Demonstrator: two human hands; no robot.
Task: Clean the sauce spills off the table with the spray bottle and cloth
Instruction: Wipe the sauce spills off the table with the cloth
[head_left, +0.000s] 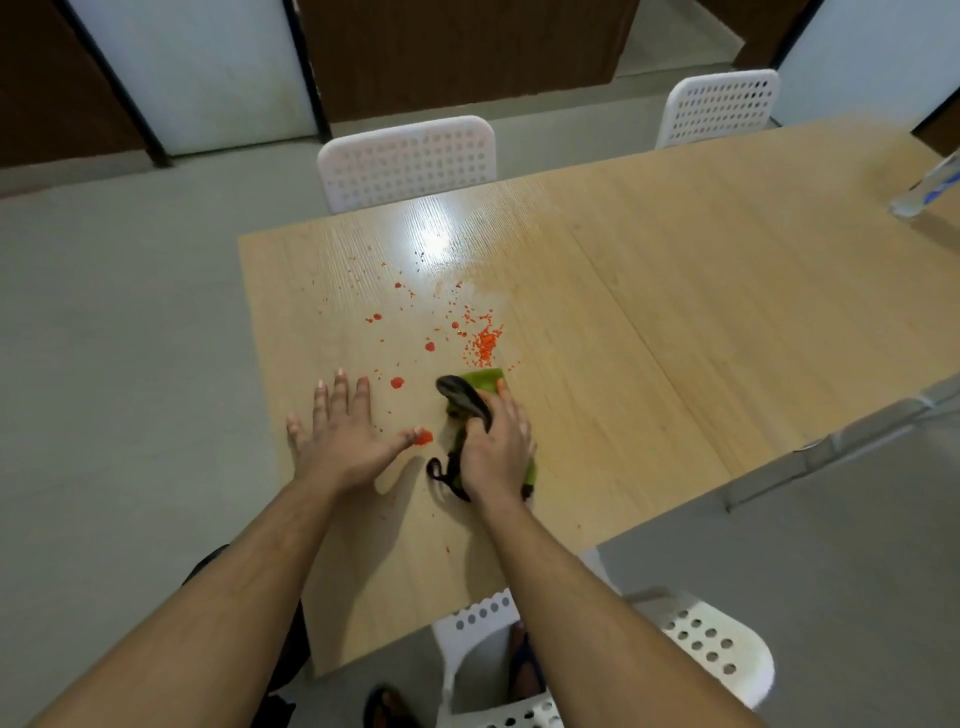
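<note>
Step in hand: wiping. Right hand (496, 447) has its fingers curled over a bunched green cloth (485, 382) with a dark edge or strap, pressing it onto the bench (675, 312). Left hand (337, 431) is flat on the bench, fingers spread and straight, holding nothing; it looks like a brace.

Sauce spills (485, 345): the dense cluster of red specks sits just beyond the cloth, ahead of the right hand. Larger blobs lie between the two hands and ahead of the left fingers. One blob (425, 438) touches or sits right at the left thumb tip. A few stray specks lie nearer the body than the hands.

Spray bottle: I can't pick it out for sure. A clear bottle (930, 189) stands far off to the right of the right hand, at the frame edge; too cropped to tell if it has a trigger.

How I'd do it:
- Push the cloth forward through the dense cluster in one stroke, pressure even, then pull back toward the body so specks gather instead of scattering.
- Refold to a clean face before taking the big blobs, else they smear.
- Lift the left thumb clear of its blob first, or it gets dragged around.
- Keep the dangling dark strap out of the sauce.
- Sweep the near strays last.

Risk: dry wiping streaks the surface; some spray first probably helps.
</note>
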